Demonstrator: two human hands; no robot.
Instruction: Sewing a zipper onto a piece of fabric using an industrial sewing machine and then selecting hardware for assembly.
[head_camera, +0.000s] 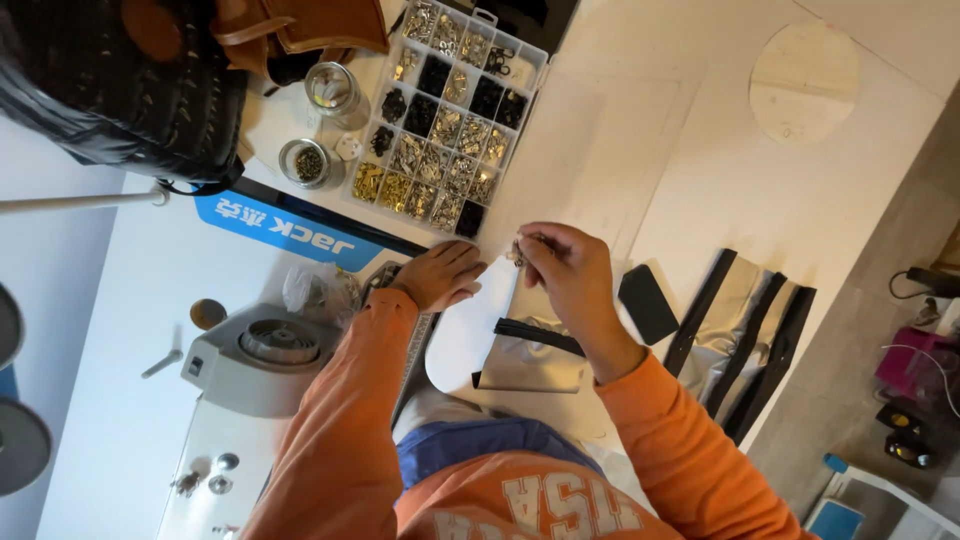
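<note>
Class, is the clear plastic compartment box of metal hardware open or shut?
Open: the clear plastic compartment box shows its hardware uncovered, no lid glare across the cells.

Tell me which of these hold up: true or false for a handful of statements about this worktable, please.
1. The right hand pinches a small metal piece at its fingers. True.
2. The left hand lies flat on the table beside the pale fabric piece. True.
3. The clear compartment box holds spools of thread. False: its compartments hold small metal and black hardware.
4. Both sleeves are blue. False: they are orange.
5. A black zipper strip runs across the silvery fabric under the right forearm. True.
6. The small open tin sits right of the box. False: it sits to its left.
</note>
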